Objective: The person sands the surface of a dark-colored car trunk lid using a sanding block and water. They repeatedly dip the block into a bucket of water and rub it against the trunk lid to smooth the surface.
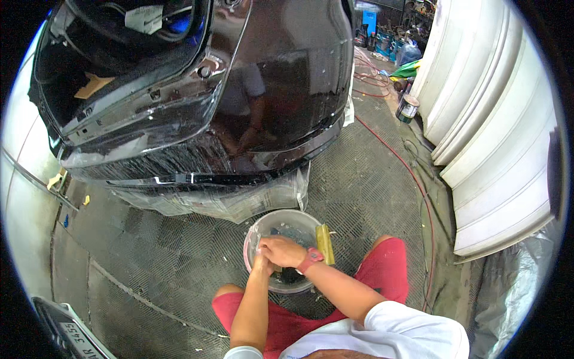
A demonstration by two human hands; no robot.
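Observation:
A round translucent bucket (250, 242) stands on the floor between my knees, with water and dark things inside that I cannot make out. Over its left side my two hands are pressed together. My left hand (263, 261) is closed, partly covered by the other. My right hand (284, 251), with a red watch (314, 257) on its wrist, is closed across it. Whatever they grip, if anything, is hidden. A yellowish-green block (324, 244) rests against the bucket's right rim, near my right wrist.
Ahead is a glossy dark car body (293, 90), wet along its lower edge, with plastic-covered newspaper (239, 200) beneath. A red hose (412, 173) runs along the right floor, beside white panels (502, 149) and a can (408, 109). Part of another vehicle (72, 332) stands lower left.

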